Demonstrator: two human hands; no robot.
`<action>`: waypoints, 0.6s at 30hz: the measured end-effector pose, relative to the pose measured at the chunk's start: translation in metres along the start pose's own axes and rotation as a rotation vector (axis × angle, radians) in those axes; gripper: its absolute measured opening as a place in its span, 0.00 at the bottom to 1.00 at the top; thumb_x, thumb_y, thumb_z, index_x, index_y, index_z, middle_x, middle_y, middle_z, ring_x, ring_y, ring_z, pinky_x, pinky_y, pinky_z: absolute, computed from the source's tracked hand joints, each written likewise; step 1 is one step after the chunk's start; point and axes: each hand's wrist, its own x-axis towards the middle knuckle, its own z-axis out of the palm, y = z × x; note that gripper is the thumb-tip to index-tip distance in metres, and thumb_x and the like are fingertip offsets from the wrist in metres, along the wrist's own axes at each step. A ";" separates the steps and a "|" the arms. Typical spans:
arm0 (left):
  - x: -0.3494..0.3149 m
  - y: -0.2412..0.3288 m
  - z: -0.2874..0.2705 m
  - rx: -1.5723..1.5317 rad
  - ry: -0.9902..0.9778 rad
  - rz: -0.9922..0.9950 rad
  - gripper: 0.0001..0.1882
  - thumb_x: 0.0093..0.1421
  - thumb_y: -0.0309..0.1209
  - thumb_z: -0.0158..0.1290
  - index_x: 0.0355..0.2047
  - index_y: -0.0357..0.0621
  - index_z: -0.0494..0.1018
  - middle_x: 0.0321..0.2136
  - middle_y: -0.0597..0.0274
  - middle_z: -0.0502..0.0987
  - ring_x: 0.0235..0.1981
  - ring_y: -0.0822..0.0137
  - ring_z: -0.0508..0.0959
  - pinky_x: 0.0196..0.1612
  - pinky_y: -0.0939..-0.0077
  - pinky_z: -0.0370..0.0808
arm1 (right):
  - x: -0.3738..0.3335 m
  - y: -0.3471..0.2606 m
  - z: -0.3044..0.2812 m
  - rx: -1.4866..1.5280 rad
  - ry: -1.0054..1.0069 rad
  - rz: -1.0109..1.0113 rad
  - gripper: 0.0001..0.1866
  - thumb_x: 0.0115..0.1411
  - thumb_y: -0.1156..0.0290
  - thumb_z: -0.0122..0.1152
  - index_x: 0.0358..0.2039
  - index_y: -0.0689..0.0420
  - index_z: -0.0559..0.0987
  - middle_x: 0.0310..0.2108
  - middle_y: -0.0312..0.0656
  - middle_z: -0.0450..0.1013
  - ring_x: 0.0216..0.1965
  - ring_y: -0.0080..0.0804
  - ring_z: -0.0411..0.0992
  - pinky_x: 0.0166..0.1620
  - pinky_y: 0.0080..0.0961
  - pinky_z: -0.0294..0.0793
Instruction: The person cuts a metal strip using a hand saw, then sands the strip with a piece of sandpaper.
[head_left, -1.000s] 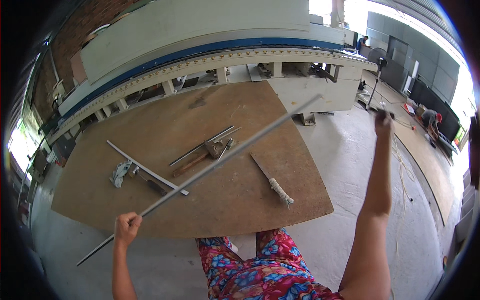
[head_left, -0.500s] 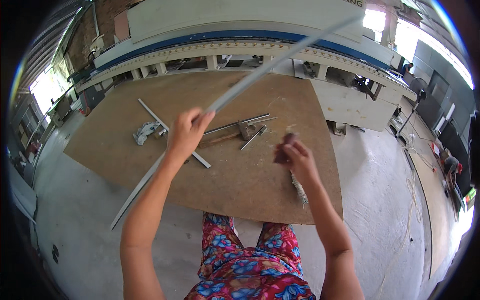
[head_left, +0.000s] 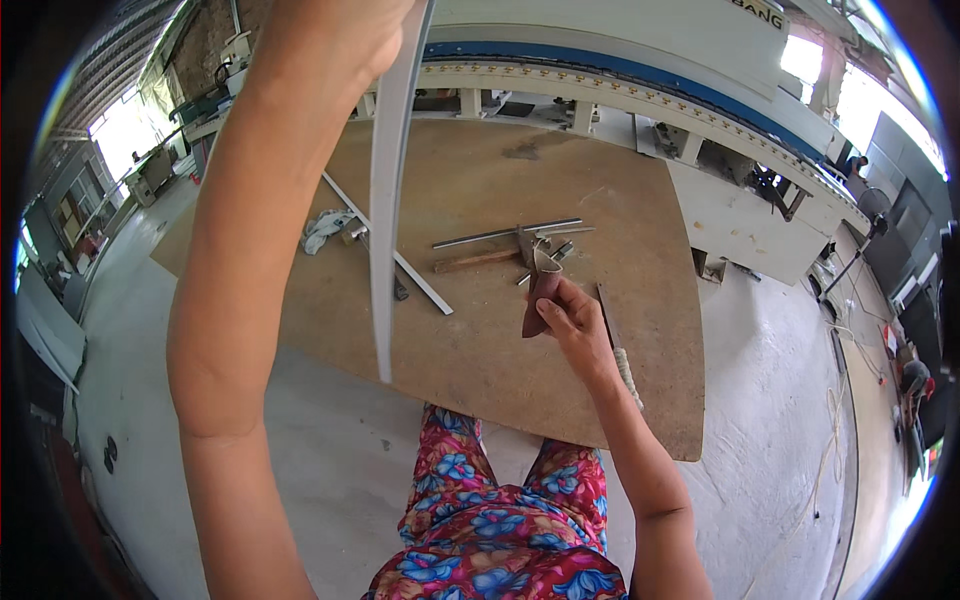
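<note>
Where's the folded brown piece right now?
In the head view, the folded brown piece is in the right hand, just right of centre, over the brown board, its top overlapping the wooden-handled hammer in the picture.

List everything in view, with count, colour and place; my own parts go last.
Long strip: one, grey, raised at the left hand
Folded piece: one, reddish brown, in the right hand
Wooden-handled tool: one, brown, mid-board
Pale strip: one, whitish, board's left
Thin bar: one, dark and silver, beyond the wooden-handled tool
Crumpled cloth: one, pale, board's left
Wrapped-handle blade: one, off-white handle, board's right
Board: one, brown, before the person
Machine: one, cream and blue, behind the board
Fan: one, dark, far right
Co-workers: two, dark clothing, far right
Floral clothing: red and blue, bottom centre
Left hand: one, top edge, partly cut off
Right hand: one, over the board
</note>
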 end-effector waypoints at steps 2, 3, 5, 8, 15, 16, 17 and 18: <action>0.004 -0.001 0.007 -0.025 0.151 -0.001 0.15 0.67 0.41 0.49 0.26 0.46 0.68 0.17 0.71 0.66 0.13 0.83 0.62 0.13 0.90 0.60 | -0.001 -0.004 0.004 -0.072 0.024 -0.077 0.12 0.62 0.76 0.54 0.45 0.67 0.73 0.37 0.38 0.72 0.39 0.25 0.72 0.40 0.25 0.76; 0.001 0.002 0.022 -0.040 0.257 -0.018 0.16 0.68 0.41 0.48 0.26 0.46 0.67 0.17 0.71 0.66 0.13 0.83 0.61 0.13 0.90 0.60 | -0.003 -0.011 0.008 -0.222 0.045 -0.122 0.13 0.60 0.78 0.55 0.46 0.67 0.73 0.38 0.41 0.71 0.39 0.28 0.72 0.40 0.26 0.76; -0.004 -0.012 0.026 -0.075 0.199 -0.001 0.16 0.68 0.41 0.48 0.26 0.47 0.67 0.17 0.71 0.66 0.13 0.83 0.61 0.13 0.90 0.60 | -0.006 -0.021 0.016 -0.373 0.063 -0.166 0.15 0.59 0.79 0.55 0.47 0.67 0.73 0.39 0.43 0.70 0.40 0.31 0.72 0.40 0.27 0.77; -0.014 -0.027 0.025 -0.134 0.130 0.048 0.16 0.68 0.42 0.47 0.26 0.47 0.67 0.17 0.72 0.65 0.13 0.83 0.60 0.13 0.90 0.59 | -0.010 -0.034 0.030 -0.322 0.026 -0.165 0.10 0.60 0.78 0.54 0.41 0.69 0.71 0.34 0.41 0.66 0.37 0.24 0.64 0.39 0.20 0.69; -0.030 -0.023 0.032 -0.158 0.176 0.093 0.17 0.69 0.42 0.46 0.25 0.48 0.67 0.17 0.73 0.65 0.12 0.84 0.59 0.13 0.90 0.59 | -0.008 -0.048 0.041 -0.276 -0.002 -0.208 0.10 0.60 0.80 0.52 0.43 0.68 0.71 0.37 0.41 0.65 0.39 0.23 0.65 0.39 0.19 0.72; -0.031 -0.022 0.033 -0.174 0.164 0.110 0.17 0.69 0.42 0.46 0.25 0.48 0.68 0.17 0.73 0.65 0.12 0.84 0.60 0.13 0.90 0.59 | -0.007 -0.051 0.044 -0.265 0.014 -0.215 0.10 0.60 0.81 0.52 0.43 0.68 0.71 0.37 0.40 0.64 0.40 0.22 0.65 0.40 0.19 0.72; -0.031 -0.021 0.034 -0.190 0.152 0.127 0.17 0.69 0.42 0.46 0.25 0.48 0.68 0.16 0.73 0.65 0.12 0.84 0.60 0.12 0.90 0.59 | -0.004 -0.055 0.047 -0.264 0.013 -0.219 0.10 0.60 0.81 0.52 0.43 0.68 0.71 0.37 0.40 0.64 0.40 0.22 0.65 0.40 0.19 0.72; -0.031 -0.020 0.036 -0.189 0.150 0.131 0.17 0.69 0.42 0.46 0.25 0.48 0.68 0.16 0.73 0.65 0.12 0.84 0.60 0.12 0.90 0.59 | 0.000 -0.062 0.051 -0.208 0.023 -0.235 0.10 0.60 0.81 0.52 0.43 0.68 0.71 0.37 0.40 0.64 0.39 0.22 0.66 0.40 0.18 0.72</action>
